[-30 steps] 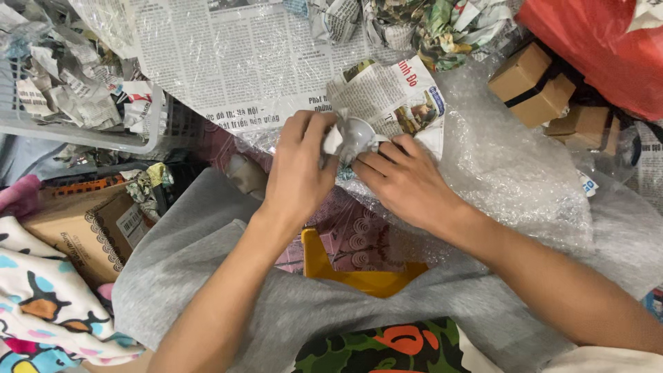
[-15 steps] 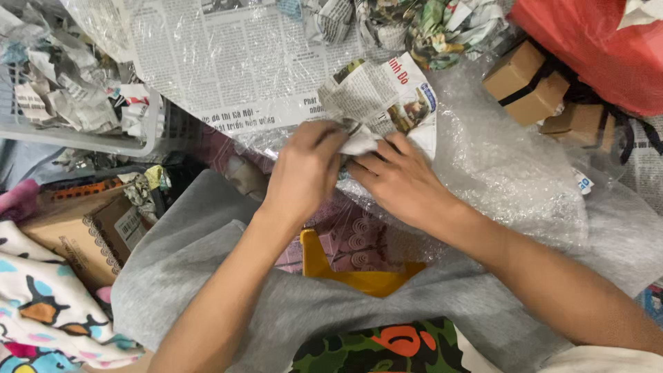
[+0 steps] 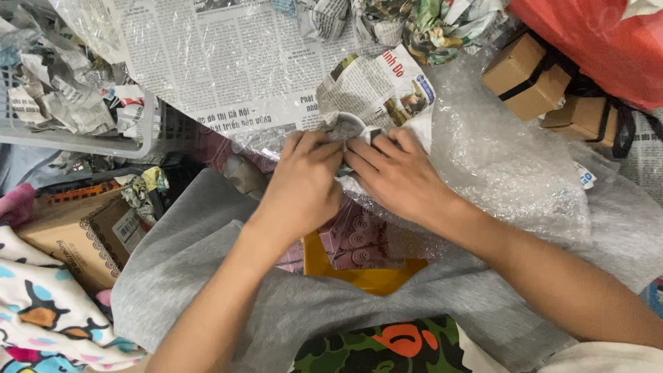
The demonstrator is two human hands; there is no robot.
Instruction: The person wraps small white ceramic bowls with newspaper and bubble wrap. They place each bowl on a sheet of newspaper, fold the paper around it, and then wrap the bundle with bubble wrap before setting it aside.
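Observation:
My left hand (image 3: 302, 183) and my right hand (image 3: 398, 174) meet over a small white rounded object (image 3: 347, 126) partly wrapped in a crumpled newspaper sheet (image 3: 376, 86). Both hands pinch the paper around the object, fingertips touching each other. The bundle rests on a sheet of clear bubble wrap (image 3: 511, 162) spread over grey cloth (image 3: 193, 235). Most of the white object is hidden by paper and fingers.
Two small brown boxes (image 3: 521, 72) with black bands lie at the upper right by a red bag (image 3: 601, 41). A grey basket (image 3: 76, 103) of crumpled newspaper stands at the left. A flat newspaper (image 3: 228, 62) lies behind. A cardboard box (image 3: 76, 235) sits lower left.
My hands have drawn closer together and folded more newspaper over the white object, which shows less than before. The bundle shifted slightly toward me.

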